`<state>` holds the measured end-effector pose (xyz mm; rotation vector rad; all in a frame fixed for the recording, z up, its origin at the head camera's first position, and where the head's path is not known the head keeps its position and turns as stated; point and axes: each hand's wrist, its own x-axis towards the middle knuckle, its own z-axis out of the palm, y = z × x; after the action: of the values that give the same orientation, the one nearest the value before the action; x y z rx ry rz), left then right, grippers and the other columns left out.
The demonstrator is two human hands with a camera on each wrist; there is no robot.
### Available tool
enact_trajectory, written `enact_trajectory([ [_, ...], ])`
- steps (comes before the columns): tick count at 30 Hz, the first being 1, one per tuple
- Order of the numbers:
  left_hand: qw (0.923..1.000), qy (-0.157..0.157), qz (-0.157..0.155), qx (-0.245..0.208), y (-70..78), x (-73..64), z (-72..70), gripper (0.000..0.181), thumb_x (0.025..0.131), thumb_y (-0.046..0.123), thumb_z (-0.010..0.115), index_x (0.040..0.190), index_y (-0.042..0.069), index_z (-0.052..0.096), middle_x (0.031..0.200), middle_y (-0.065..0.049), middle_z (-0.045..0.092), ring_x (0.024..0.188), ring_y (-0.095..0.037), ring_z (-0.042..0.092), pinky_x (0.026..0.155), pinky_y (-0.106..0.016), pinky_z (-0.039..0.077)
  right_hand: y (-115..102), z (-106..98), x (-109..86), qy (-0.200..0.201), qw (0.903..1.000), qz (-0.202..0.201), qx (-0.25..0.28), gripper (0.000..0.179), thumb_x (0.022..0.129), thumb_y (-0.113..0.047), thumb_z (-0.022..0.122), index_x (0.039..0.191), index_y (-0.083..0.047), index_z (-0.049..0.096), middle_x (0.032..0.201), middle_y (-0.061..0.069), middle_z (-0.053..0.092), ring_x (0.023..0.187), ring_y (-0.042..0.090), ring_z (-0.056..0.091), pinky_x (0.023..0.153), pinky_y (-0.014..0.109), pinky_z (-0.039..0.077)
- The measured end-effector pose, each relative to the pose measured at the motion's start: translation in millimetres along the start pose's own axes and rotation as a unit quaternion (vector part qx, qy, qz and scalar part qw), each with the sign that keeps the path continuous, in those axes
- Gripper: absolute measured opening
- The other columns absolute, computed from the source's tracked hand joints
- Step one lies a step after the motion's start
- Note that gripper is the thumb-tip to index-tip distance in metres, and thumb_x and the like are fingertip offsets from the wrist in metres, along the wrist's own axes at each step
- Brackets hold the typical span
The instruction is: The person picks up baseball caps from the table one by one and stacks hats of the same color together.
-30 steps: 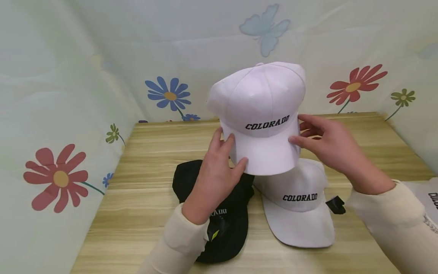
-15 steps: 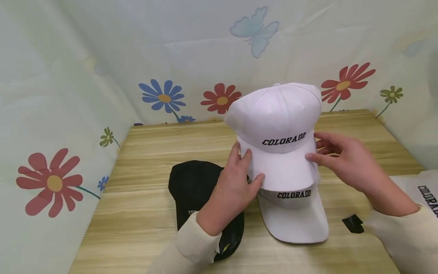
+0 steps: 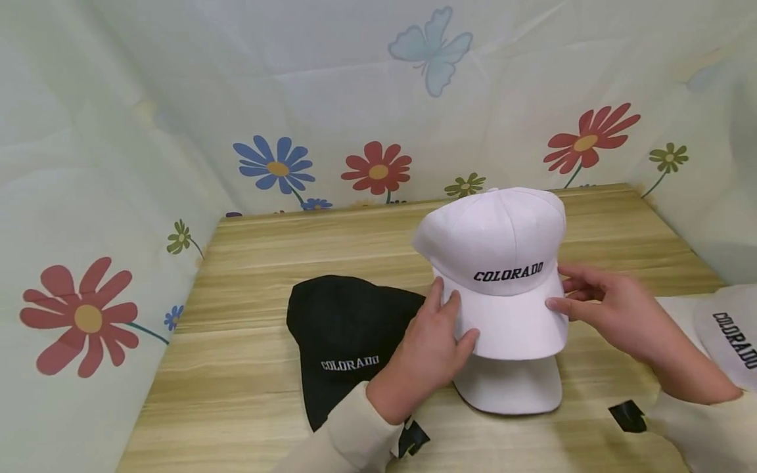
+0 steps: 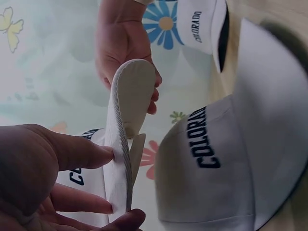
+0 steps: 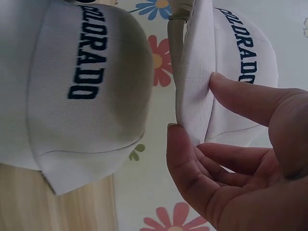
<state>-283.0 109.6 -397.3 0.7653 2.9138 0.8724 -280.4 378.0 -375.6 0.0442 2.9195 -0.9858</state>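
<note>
Both hands hold a white baseball cap (image 3: 503, 230) marked COLORADO, its brim toward me. My left hand (image 3: 422, 348) pinches the brim's left side between thumb and fingers; my right hand (image 3: 621, 312) pinches its right side. Directly below is another white cap (image 3: 511, 384), of which only the brim shows in the head view. Both wrist views show a gap between the held brim (image 4: 118, 178) and the lower cap (image 5: 91, 91). A black COLORADO cap (image 3: 343, 322) lies left, partly covered by my left hand and sleeve.
Another white COLORADO cap (image 3: 730, 328) lies at the right edge, partly out of frame. Wood-grain table (image 3: 236, 315) shows around the caps. A flower-printed cloth backdrop (image 3: 331, 79) stands behind and at both sides. Dark pieces (image 3: 628, 417) sit at both sleeves.
Both hands have lowered the white cap and shifted it to the right, over the white cap on the table. Its crown now covers the lower cap's lettering. The view has turned slightly rightward.
</note>
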Motion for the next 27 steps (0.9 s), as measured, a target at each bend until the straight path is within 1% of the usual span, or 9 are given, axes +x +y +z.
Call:
enact_trajectory([
  [3,0.9998,-0.016,-0.006,0.011,0.0,-1.7,8.9,0.056,0.093,0.029,0.064,0.138,-0.002,0.050,0.152,-0.023,0.034,0.124,-0.033,0.056,0.099,-0.039,0.049,8,5,-3.6,-0.010,0.9999,0.008,0.005,0.075,0.084,-0.043,0.073,0.138,0.004,0.049,0.111,0.019,0.068,0.086,-0.001,0.060,0.064,0.022,0.050],
  [5,0.9996,-0.023,-0.006,0.018,-0.1,-3.1,14.2,0.055,0.094,0.030,0.063,0.138,-0.001,0.050,0.152,-0.023,0.034,0.124,-0.033,0.056,0.100,-0.038,0.049,12,8,-5.4,-0.016,0.9998,0.015,0.005,0.076,0.084,-0.043,0.073,0.138,0.004,0.049,0.112,0.019,0.067,0.087,0.001,0.060,0.064,0.022,0.050],
  [6,0.9994,-0.026,-0.007,0.019,0.0,-3.8,16.5,0.055,0.094,0.030,0.063,0.138,-0.001,0.050,0.152,-0.022,0.034,0.122,-0.034,0.057,0.099,-0.038,0.049,14,10,-6.0,-0.018,0.9997,0.016,0.006,0.075,0.085,-0.043,0.073,0.138,0.004,0.049,0.112,0.019,0.067,0.085,-0.003,0.058,0.064,0.022,0.050],
  [7,0.9993,-0.030,-0.008,0.021,-0.1,-4.5,19.0,0.055,0.094,0.031,0.063,0.138,0.000,0.050,0.152,-0.022,0.034,0.122,-0.034,0.058,0.099,-0.037,0.049,17,11,-6.2,-0.022,0.9995,0.020,0.005,0.076,0.085,-0.044,0.072,0.139,0.004,0.048,0.112,0.019,0.067,0.087,0.000,0.059,0.064,0.022,0.050],
  [14,0.9977,-0.055,-0.005,0.039,-2.1,-10.9,35.0,0.055,0.094,0.032,0.062,0.137,0.001,0.051,0.151,-0.019,0.035,0.119,-0.030,0.058,0.099,-0.038,0.048,31,22,-11.2,-0.040,0.9987,0.033,0.003,0.076,0.085,-0.045,0.072,0.137,0.004,0.049,0.110,0.017,0.068,0.087,0.001,0.059,0.067,0.020,0.049],
  [17,0.9970,-0.067,-0.003,0.038,-3.5,-13.7,40.9,0.055,0.094,0.032,0.062,0.137,0.000,0.051,0.151,-0.020,0.035,0.120,-0.028,0.058,0.100,-0.034,0.048,37,29,-15.0,-0.048,0.9982,0.037,0.003,0.075,0.085,-0.045,0.071,0.136,0.005,0.050,0.109,0.016,0.067,0.088,0.006,0.060,0.067,0.020,0.049],
  [21,0.9962,-0.070,0.014,0.051,-6.8,-15.5,49.6,0.051,0.093,0.032,0.063,0.130,-0.002,0.055,0.137,-0.016,0.045,0.101,-0.021,0.063,0.092,-0.028,0.051,46,38,-20.2,-0.057,0.9973,0.039,0.025,0.071,0.086,-0.039,0.072,0.135,0.008,0.049,0.107,0.017,0.067,0.084,0.003,0.061,0.066,0.021,0.050],
  [24,0.9951,-0.071,0.027,0.063,-10.6,-17.4,56.9,0.045,0.092,0.031,0.065,0.122,-0.002,0.058,0.123,-0.013,0.048,0.084,-0.018,0.060,0.085,-0.027,0.051,52,46,-23.4,-0.067,0.9958,0.046,0.041,0.071,0.086,-0.035,0.073,0.134,0.011,0.049,0.105,0.016,0.068,0.082,0.002,0.061,0.065,0.022,0.051],
  [27,0.9937,-0.081,0.029,0.071,-13.6,-20.0,63.2,0.043,0.091,0.030,0.065,0.119,-0.003,0.059,0.123,-0.014,0.050,0.083,-0.018,0.060,0.085,-0.027,0.051,57,55,-25.7,-0.083,0.9930,0.064,0.055,0.072,0.086,-0.035,0.073,0.133,0.013,0.048,0.104,0.014,0.068,0.081,0.003,0.062,0.065,0.023,0.053],
])
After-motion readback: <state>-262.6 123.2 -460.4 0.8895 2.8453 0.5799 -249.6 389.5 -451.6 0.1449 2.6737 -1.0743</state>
